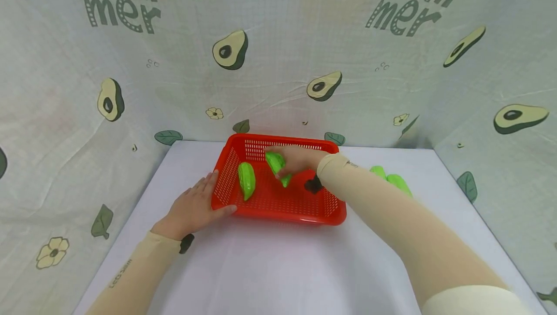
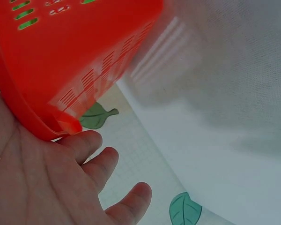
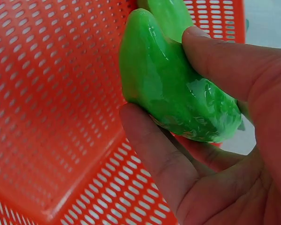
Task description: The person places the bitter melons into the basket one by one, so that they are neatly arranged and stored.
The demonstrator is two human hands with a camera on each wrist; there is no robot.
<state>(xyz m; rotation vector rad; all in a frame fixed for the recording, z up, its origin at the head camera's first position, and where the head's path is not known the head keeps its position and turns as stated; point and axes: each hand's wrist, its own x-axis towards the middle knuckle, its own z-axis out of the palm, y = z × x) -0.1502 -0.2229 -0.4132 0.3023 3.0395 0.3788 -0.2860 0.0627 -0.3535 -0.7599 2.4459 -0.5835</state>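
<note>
My right hand (image 1: 297,158) grips a glossy green gourd-like vegetable (image 1: 276,164) inside the red plastic basket (image 1: 278,218). In the right wrist view, thumb and fingers pinch this lumpy, tapered vegetable (image 3: 164,79) from opposite sides over the slotted basket wall. Another green vegetable (image 1: 246,180) lies in the basket's left part. My left hand (image 1: 193,207) rests spread on the basket's front left corner, thumb along the front rim. From the left wrist view, its palm (image 2: 33,178) lies against the red rim, with the fingers apart outside the basket.
Two more green vegetables (image 1: 399,184) lie on the white table (image 1: 270,271) right of the basket, partly hidden by the right forearm. A printed cloth (image 1: 270,102) with avocados and leaves hangs behind and at both sides of the table.
</note>
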